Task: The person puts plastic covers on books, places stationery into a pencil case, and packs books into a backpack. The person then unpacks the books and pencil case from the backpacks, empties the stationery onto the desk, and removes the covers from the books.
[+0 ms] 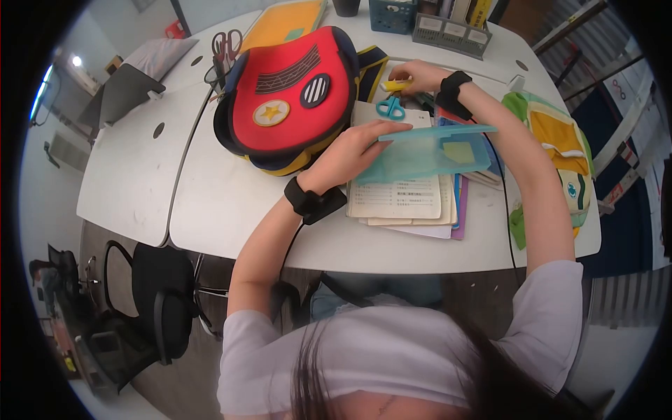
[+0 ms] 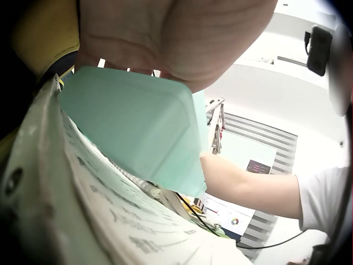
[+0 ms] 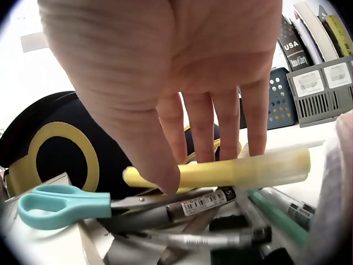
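Observation:
My left hand (image 1: pixel 353 150) grips the left end of a translucent teal plastic case (image 1: pixel 409 164), its lid standing open above the books. In the left wrist view the wall of the teal case (image 2: pixel 127 121) shows just under the palm. Farther back, my right hand (image 1: pixel 420 75) pinches a yellow tube with a frosted end (image 3: pixel 215 172) between thumb and fingers. Below it lie teal-handled scissors (image 3: pixel 66 207) and several pens and markers (image 3: pixel 198 237). An open-paged book (image 1: pixel 402 199) lies on a stack under the case.
A red and navy backpack (image 1: pixel 294 98) stands left of the books. To the right is a green and yellow bag (image 1: pixel 560 147). A grey book rack (image 1: pixel 451 36) and a blue basket (image 1: pixel 392 15) stand at the back. Scissors in a holder (image 1: pixel 225 52) are behind the backpack.

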Demonstrator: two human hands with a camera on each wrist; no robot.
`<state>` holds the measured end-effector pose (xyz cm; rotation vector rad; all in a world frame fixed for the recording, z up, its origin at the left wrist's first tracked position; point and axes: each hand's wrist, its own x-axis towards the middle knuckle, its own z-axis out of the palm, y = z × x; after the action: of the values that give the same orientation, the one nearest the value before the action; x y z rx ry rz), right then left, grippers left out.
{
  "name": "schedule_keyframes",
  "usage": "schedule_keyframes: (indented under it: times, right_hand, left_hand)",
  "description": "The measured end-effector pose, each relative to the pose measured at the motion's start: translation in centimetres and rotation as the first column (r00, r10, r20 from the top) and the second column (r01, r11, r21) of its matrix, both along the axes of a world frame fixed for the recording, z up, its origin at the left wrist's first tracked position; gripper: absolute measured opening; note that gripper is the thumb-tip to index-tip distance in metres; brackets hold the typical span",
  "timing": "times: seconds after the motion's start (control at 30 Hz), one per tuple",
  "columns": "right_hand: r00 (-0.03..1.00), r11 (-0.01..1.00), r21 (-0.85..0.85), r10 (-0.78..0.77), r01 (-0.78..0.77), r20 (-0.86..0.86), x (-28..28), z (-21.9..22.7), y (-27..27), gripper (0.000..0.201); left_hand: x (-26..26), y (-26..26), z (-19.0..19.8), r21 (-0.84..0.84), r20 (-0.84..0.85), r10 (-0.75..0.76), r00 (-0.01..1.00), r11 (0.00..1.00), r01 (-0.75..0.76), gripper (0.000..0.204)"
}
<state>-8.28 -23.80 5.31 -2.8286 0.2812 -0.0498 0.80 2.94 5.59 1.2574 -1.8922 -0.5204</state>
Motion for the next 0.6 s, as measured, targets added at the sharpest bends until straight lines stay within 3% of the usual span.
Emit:
schedule_keyframes:
  times: [0.03,0.17,0.23,0.33,0.4,0.43,0.47,0.5,0.53,0.6]
  right_hand:
    - [0.999,0.996,0.075,-0.039,0.037,0.023,-0.1,-0.1,-0.2,0.038]
    - [0.990,0.996,0.030,-0.089,0.086,0.108,-0.6,0.7,0.2,0.038]
    - [0.986,0.969,0.214,-0.144,0.123,0.087,-1.2,1.0,-0.5,0.034]
    - [0.983,0.952,0.300,-0.105,0.055,0.151,-3.3,2.1,-1.0,0.032]
    - [0.980,0.931,0.342,-0.170,0.127,0.101,-5.8,4.2,0.9,0.032]
    - [0.985,0.876,0.467,-0.165,0.120,0.056,-7.1,5.1,2.0,0.032]
    - [0.988,0.805,0.582,-0.153,0.116,0.014,-8.5,5.8,3.0,0.033]
    - [0.998,0.778,0.628,-0.036,0.001,0.042,-9.8,6.2,4.0,0.034]
    - [0.994,0.736,0.668,0.083,-0.113,0.076,-11.2,6.6,5.2,0.035]
    - [1.000,0.807,0.591,0.014,-0.015,0.006,-14.7,8.0,9.9,0.034]
  left_hand:
    - [0.0,0.0,0.0,0.001,0.002,0.001,1.000,1.000,-0.001,0.038]
    - [0.0,-0.1,-0.1,-0.039,-0.004,-0.012,1.000,0.999,0.012,0.037]
    - [0.0,0.0,-0.1,-0.033,-0.002,-0.013,1.000,0.999,0.013,0.036]
    - [0.1,-0.2,-0.6,0.008,0.006,-0.006,1.000,1.000,0.005,0.036]
    - [0.1,-0.4,-1.5,-0.062,0.019,0.037,0.999,0.997,-0.036,0.034]
    - [0.0,-0.2,-1.1,-0.061,0.016,0.033,0.999,0.998,-0.032,0.034]
    - [-0.3,0.0,-0.3,0.043,-0.008,0.072,0.997,0.997,-0.071,0.030]
    - [-0.3,0.3,0.1,0.148,-0.027,0.114,0.993,0.983,-0.109,0.027]
    - [-0.1,0.2,0.0,0.144,-0.030,0.113,0.993,0.984,-0.108,0.027]
    - [0.2,-0.1,-0.4,0.038,-0.068,0.119,0.991,0.992,-0.117,0.022]
